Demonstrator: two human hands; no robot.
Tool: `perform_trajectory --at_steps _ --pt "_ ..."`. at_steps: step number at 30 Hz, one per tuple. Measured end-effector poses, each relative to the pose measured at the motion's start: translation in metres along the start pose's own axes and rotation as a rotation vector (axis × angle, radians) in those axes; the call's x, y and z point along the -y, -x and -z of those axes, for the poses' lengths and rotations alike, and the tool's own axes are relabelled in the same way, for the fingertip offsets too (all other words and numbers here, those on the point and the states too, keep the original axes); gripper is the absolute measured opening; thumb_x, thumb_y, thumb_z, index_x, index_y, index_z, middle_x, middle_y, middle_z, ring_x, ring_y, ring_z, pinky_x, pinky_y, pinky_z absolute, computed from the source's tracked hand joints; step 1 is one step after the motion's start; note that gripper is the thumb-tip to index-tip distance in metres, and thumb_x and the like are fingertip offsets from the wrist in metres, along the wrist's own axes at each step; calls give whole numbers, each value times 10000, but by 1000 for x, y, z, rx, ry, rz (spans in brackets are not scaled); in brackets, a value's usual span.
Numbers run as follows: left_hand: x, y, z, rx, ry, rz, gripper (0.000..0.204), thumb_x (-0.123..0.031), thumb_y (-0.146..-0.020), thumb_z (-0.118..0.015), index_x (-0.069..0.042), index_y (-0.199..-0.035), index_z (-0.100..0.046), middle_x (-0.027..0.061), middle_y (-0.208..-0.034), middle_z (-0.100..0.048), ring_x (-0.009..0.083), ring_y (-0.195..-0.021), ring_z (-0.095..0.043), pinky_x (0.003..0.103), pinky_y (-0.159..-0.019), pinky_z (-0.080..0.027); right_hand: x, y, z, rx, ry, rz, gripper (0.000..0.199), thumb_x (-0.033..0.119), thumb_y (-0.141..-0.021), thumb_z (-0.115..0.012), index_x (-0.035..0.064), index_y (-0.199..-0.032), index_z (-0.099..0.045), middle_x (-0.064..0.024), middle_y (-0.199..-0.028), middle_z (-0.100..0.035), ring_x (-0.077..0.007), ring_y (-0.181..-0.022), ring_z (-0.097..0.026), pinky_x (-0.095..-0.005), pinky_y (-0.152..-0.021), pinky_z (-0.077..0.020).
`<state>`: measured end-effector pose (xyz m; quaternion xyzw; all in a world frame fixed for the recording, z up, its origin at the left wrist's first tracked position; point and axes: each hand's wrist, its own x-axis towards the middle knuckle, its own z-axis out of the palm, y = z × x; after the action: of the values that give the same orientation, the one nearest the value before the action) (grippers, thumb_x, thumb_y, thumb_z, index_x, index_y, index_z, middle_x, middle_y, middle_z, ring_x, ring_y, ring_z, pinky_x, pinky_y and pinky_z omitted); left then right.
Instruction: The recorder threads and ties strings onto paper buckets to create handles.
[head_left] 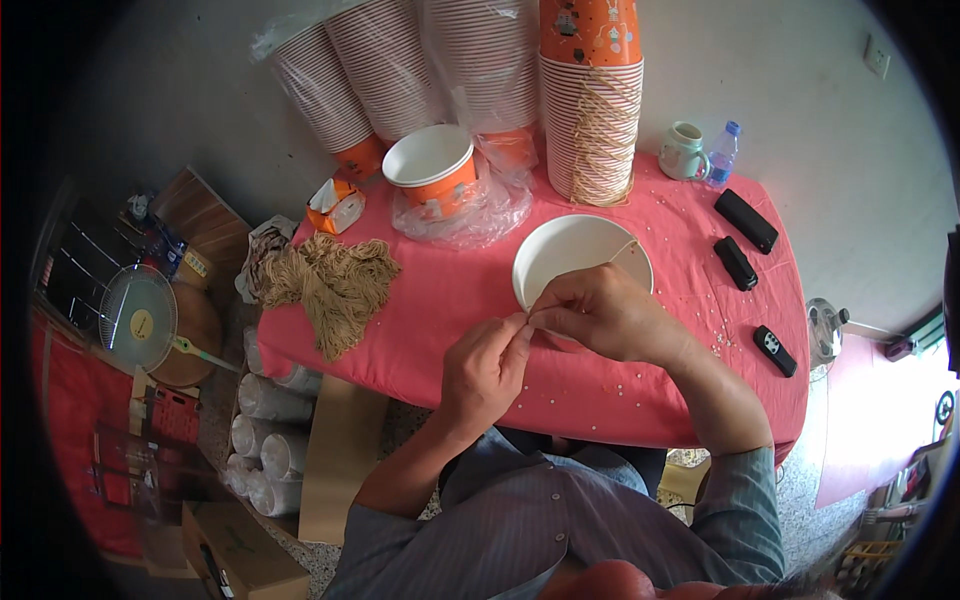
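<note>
My left hand [487, 368] and my right hand [608, 312] meet fingertip to fingertip at the near rim of a white paper bucket [560, 247]. Both are closed in a pinch. A thin pale cord [624, 250] shows over the bucket's inside and runs down to my right hand. What sits between the fingertips is too small to make out. Behind the bucket rises a tall stack of orange and white paper buckets [590, 125], with tan cords [608, 140] hanging down its side. A thick bundle of tan cords [340, 285] lies to the left on the table.
Small white bits dot the pink tablecloth [450, 290]. At the back stand plastic-wrapped bucket stacks [385, 65] and an orange bucket [432, 165]. A mug [682, 152], a bottle [724, 153], black cases [746, 221] and a small black remote [774, 351] line the right side.
</note>
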<state>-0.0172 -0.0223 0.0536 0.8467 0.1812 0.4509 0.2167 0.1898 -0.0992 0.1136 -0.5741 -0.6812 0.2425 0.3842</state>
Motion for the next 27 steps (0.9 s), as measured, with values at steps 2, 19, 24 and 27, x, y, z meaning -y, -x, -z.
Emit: perform_trajectory --at_steps 2,19,24,27 --pt "-7 -2 1 15 81 84 117 -33 -1013 -733 5 -1123 -742 159 -824 -712 284 -700 -714 381 -644 -555 -1 0 3 35 -89 -64 165 163 -968 -756 27 -1036 -819 -163 -865 -783 -352 -799 -761 -458 -769 -584" --pt "1 -4 -1 154 646 608 217 -215 -1137 -654 -18 -1137 -746 -17 -797 -655 48 -687 -585 220 -604 -464 -19 -4 7 -33 73 166 140 99 -919 -756 23 -1028 -802 -123 -989 -775 -282 -857 -756 -400 -777 -591" --pt "7 -1 -3 161 672 605 254 -259 -1148 -645 -20 -1181 -727 -20 -831 -658 46 -694 -588 219 -603 -466 -17 -4 10 31 55 169 133 100 -918 -754 26 -1020 -795 -121 -950 -771 -275 -834 -754 -395 -750 -590" --pt "5 -2 -3 163 690 593 253 -261 -1152 -635 -23 -1159 -722 -26 -825 -642 43 -691 -579 217 -598 -458 -17 -4 8 47 69 126 111 100 -917 -757 26 -995 -783 -112 -935 -769 -270 -797 -747 -393 -721 -585"
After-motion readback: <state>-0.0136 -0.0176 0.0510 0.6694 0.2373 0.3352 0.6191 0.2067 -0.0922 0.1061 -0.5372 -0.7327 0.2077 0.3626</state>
